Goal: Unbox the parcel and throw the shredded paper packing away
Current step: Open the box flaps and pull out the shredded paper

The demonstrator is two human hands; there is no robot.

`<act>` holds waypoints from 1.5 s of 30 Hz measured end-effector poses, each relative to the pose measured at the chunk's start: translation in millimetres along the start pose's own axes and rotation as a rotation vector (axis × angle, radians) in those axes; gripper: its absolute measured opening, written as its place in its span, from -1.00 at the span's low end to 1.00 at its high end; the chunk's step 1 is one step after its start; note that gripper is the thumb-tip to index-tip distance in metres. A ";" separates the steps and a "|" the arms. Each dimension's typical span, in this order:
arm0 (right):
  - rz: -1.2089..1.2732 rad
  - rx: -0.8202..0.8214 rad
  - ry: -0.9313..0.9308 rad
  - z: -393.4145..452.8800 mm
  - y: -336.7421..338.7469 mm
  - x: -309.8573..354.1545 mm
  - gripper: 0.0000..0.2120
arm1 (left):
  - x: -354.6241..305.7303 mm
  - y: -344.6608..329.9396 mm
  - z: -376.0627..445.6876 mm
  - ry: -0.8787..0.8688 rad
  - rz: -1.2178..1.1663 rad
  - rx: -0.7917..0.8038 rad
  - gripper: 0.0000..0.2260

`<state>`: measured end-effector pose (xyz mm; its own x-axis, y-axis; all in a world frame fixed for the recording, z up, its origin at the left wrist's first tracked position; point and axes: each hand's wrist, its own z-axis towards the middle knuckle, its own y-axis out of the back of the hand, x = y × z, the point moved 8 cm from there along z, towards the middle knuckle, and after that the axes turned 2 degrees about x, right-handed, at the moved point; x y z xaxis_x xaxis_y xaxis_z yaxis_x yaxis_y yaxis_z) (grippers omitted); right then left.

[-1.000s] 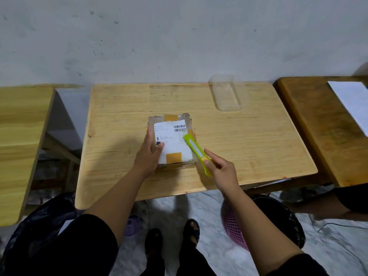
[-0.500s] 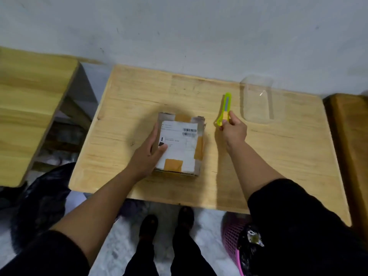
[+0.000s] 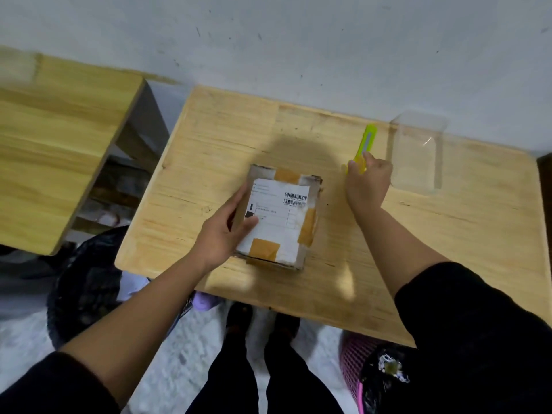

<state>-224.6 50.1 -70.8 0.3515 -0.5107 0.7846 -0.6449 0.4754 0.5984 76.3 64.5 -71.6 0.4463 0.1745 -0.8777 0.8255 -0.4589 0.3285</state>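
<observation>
The parcel [image 3: 280, 216], a small cardboard box patched with tan tape and carrying a white shipping label, lies flat near the front middle of the wooden bench [image 3: 433, 249]; the left hand [image 3: 222, 231] rests on its left edge, thumb laid over the label and fingers down the side, a hold that looks meant to keep the light box from sliding while it is worked on; the right hand [image 3: 369, 180] is away from the box, reaching toward the back of the bench with its fingers curled round the near end of a green utility cutter [image 3: 366, 146], whose far end points at the wall; judging from this, the cutter is either being set aside or taken up, and the pictures cannot say which; just beside the cutter on the right sits a clear plastic tray [image 3: 416, 156], apart from the parcel; the tape strips on top of the box appear whole, so the flaps look shut and no shredded paper is visible; below the bench edge a pink basket [image 3: 352, 363] lined with a black bag stands at the right, and a larger black bag [image 3: 86, 282] slumps at the left, either one a likely place for the packing once the box is opened.
</observation>
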 end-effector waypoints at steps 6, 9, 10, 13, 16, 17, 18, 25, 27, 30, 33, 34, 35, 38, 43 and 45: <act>0.046 0.418 0.228 -42.2 -40.3 37.0 -0.67 | 9.0 2.1 -15.7 -0.059 0.001 0.158 -0.01; 0.024 0.525 0.185 -50.9 -51.7 34.7 -0.68 | 4.1 8.2 -14.6 -0.165 0.173 0.202 0.02; 0.033 0.506 0.168 -51.5 -50.0 33.5 -0.69 | 0.6 10.5 -12.5 -0.203 0.225 0.203 0.01; 0.058 0.407 0.130 -52.2 -36.1 25.9 -0.68 | -6.7 21.5 0.2 -0.265 0.276 0.143 -0.05; 0.091 0.312 0.084 -59.5 -17.2 12.0 -0.65 | -9.0 37.6 21.4 -0.268 0.280 0.016 -0.15; 0.090 0.277 0.056 -63.4 -12.0 5.8 -0.64 | -10.7 40.1 28.9 -0.259 0.280 -0.009 -0.17; 0.092 0.241 0.031 -68.1 -7.3 0.3 -0.62 | -14.0 40.7 35.8 -0.249 0.273 -0.026 -0.20; 0.124 0.092 -0.032 -115.0 15.3 -21.0 -0.46 | -33.0 27.5 62.6 -0.165 0.184 -0.151 -0.60; 0.147 0.098 -0.011 -127.6 16.0 -21.8 -0.44 | -31.8 16.9 58.4 -0.140 0.145 -0.121 -0.66; 0.156 0.106 0.020 -140.5 17.4 -22.5 -0.48 | -24.3 -2.8 45.2 -0.148 0.022 0.054 -0.47; 0.152 0.103 0.038 -142.4 18.8 -21.4 -0.59 | -17.8 -13.4 34.2 -0.184 0.015 0.161 -0.03; 0.143 0.099 0.051 -141.1 19.1 -20.3 -0.63 | -16.5 -14.9 32.8 -0.184 0.038 0.151 0.04; 0.135 0.097 0.070 -139.3 19.4 -19.4 -0.67 | -15.7 -15.9 32.4 -0.184 0.061 0.130 0.06; 0.119 0.098 0.133 -134.5 20.1 -16.2 -0.78 | -16.3 -17.8 32.7 -0.192 0.095 0.081 0.04; 0.209 0.099 0.076 -132.1 17.1 -20.5 -0.89 | -16.9 -18.6 30.8 -0.182 0.119 0.075 0.07; 0.190 0.092 0.107 -131.6 17.3 -18.5 -0.93 | -18.6 -19.2 29.3 -0.182 0.118 0.073 0.07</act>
<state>-152.9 162.0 -53.6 0.2845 -0.3366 0.8976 -0.7642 0.4857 0.4243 42.0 44.5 -71.8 0.4632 -0.0410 -0.8853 0.7411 -0.5299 0.4123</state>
